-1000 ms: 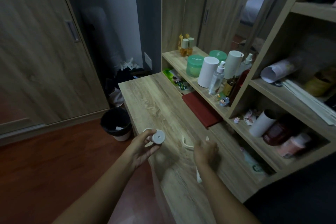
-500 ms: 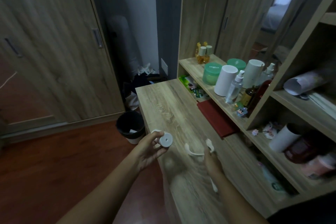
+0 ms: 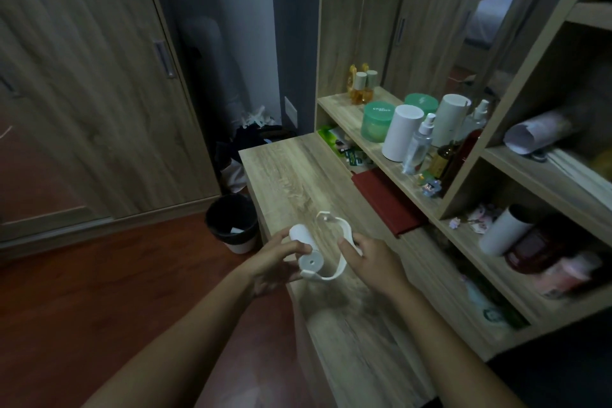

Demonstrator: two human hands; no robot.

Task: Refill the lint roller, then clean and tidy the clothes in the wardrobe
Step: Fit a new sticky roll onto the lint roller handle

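My left hand (image 3: 273, 260) grips a white refill roll (image 3: 305, 248) just above the wooden desk (image 3: 298, 175). My right hand (image 3: 371, 260) holds the white lint roller frame (image 3: 337, 235), whose forked arms curve round the roll. The near fork end sits under the roll's round end face with its centre hole. The frame's handle is hidden under my right hand. The wooden wardrobe doors (image 3: 82, 93) at the left are closed.
A black waste bin (image 3: 232, 221) stands on the red-brown floor left of the desk. Shelves (image 3: 374, 142) at the right hold bottles, green jars and white cylinders (image 3: 400, 132). A red cloth (image 3: 387, 200) lies below the shelf. Dark bags lie in the corner.
My right hand picked the roller frame up from the desk and brought it to the roll in my left hand. Both hands now meet over the desk edge.
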